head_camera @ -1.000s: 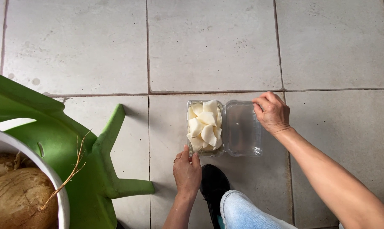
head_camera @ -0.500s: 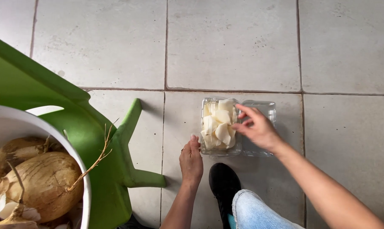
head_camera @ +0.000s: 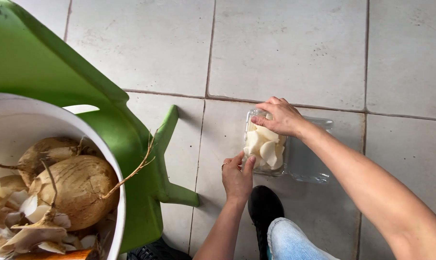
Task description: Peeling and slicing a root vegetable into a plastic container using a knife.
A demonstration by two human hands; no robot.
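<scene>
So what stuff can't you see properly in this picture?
- Head view: part of the white pieces in the clear container is hidden under the right hand.
- Head view: the left hand covers the container's near-left corner.
- Head view: the white bucket and the husked coconuts are cut off by the left and bottom edges.
- Head view: the green chair runs off the top-left edge.

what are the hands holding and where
Both hold the clear container of white pieces: left hand at its near left corner, right hand on the far edge.
</scene>
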